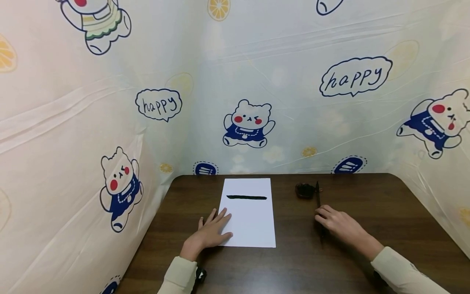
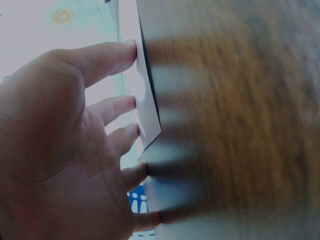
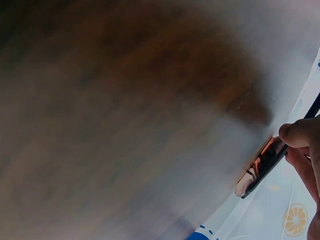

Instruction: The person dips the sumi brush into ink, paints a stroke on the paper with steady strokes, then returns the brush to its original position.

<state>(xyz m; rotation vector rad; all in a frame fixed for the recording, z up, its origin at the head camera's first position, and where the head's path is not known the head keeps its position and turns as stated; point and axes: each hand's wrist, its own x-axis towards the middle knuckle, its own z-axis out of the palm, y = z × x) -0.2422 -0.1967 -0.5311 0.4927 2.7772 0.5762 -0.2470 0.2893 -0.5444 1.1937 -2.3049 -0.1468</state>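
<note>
A white sheet of paper (image 1: 249, 224) lies on the dark wooden table, with one thick black stroke (image 1: 247, 197) across its upper part. My left hand (image 1: 210, 232) rests on its left edge, fingers spread. In the left wrist view, the thumb and two fingers of the left hand (image 2: 65, 135) touch the paper (image 2: 145, 100), while the other two fingertips meet the tabletop. To the right, my right hand (image 1: 339, 224) pinches a slim dark brush (image 1: 318, 196) between thumb and fingers. The brush's far end lies beside a small dark ink dish (image 1: 304, 190).
The brown wooden table (image 1: 293, 269) has rounded far corners. Behind it and along both sides hangs a pale printed curtain (image 1: 293, 134) with bears, orange slices and "happy" bubbles. The ink dish stands near the table's far edge, right of the paper.
</note>
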